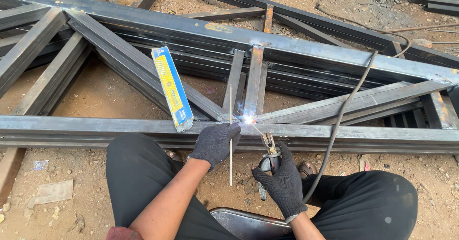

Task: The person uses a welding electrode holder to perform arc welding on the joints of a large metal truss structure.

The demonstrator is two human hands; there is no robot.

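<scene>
two gloved hands, left hand [215, 143], right hand [283, 182], one electrode holder [268, 155] (arc lit), one rod box [172, 88]

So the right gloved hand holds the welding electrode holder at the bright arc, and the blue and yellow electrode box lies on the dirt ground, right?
Not quite. In the head view the blue and yellow electrode box lies on the grey steel truss frame, not the dirt. The right gloved hand does hold the welding electrode holder at the bright arc.
</scene>
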